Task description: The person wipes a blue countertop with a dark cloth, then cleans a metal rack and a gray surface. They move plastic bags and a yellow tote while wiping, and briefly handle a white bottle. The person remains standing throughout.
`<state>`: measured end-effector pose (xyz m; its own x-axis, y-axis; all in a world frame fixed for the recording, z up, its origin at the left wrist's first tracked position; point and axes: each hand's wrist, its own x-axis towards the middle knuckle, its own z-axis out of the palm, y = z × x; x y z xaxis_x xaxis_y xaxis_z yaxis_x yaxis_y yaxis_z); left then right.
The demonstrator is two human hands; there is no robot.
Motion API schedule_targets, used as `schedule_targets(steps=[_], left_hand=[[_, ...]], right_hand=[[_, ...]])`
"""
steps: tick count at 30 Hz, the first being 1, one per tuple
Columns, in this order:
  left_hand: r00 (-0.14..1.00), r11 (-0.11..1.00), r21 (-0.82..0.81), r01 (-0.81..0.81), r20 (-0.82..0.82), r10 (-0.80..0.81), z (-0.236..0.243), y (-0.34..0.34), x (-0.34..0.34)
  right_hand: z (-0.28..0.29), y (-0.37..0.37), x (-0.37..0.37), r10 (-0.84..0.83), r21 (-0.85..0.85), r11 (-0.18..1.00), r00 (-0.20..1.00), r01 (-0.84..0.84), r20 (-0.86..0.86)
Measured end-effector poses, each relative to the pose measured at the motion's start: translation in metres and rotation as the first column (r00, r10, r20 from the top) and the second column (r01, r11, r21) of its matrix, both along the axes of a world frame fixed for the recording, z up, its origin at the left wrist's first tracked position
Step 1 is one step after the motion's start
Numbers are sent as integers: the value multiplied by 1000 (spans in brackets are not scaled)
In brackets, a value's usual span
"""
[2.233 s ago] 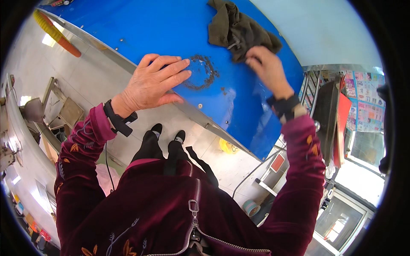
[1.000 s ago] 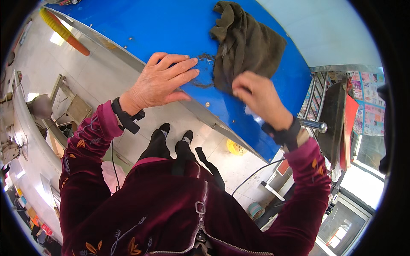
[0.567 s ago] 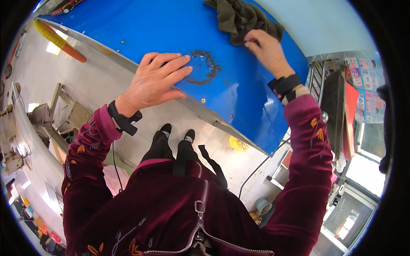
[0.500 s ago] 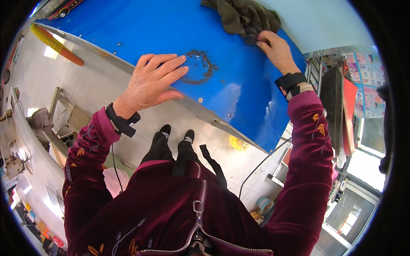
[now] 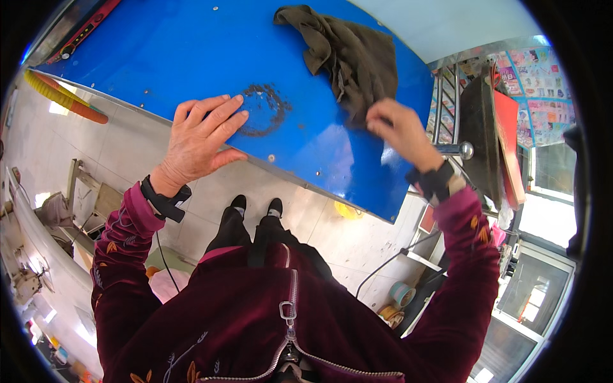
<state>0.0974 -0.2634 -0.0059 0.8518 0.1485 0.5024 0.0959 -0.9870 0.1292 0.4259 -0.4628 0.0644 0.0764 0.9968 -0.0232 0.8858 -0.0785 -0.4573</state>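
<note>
A dark brown-green cloth [image 5: 361, 60] lies partly spread and rumpled on the blue tabletop [image 5: 179, 48]. Its near corner is pinched in the closed fingers of my right hand [image 5: 403, 133], which is slightly smeared by motion. My left hand [image 5: 199, 139] rests with fingers stretched out at the table's near edge, holding nothing. Beside its fingertips is a rough ring of dark, crumbly dirt [image 5: 281, 105] on the blue surface. Both wrists wear black straps.
A red-and-black device [image 5: 80, 32] sits at the table's far left corner. A yellow-orange ribbed hose [image 5: 64, 99] hangs below that side. Right of the table are a metal rack [image 5: 454, 105] and a red board [image 5: 507, 134]. A black cable [image 5: 383, 255] crosses below the table.
My right hand has drawn the cloth's corner nearer to me, and the bunched cloth is now more spread out. My left hand stays beside the dirt ring. The whole view has shifted slightly.
</note>
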Motion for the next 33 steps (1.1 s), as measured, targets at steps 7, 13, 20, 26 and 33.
schedule_targets(steps=[7,13,20,26,33], left_hand=[[1000,1000,-17,22,-20,-22,0,1,1],[1000,1000,11,18,3,-18,-3,0,0],[1000,999,22,25,12,-25,-3,0,2],[999,999,34,30,-17,-30,-1,0,1],[1000,1000,-7,15,-7,-15,0,-1,0]], right_hand=[[-18,62,87,-129,167,982,955,86,268],[-4,-5,54,-166,-33,985,983,169,75],[14,-78,-44,-193,-117,977,976,181,-104],[12,-81,-48,-91,-75,994,991,83,-99],[17,-73,-30,-135,-119,984,990,132,-25]])
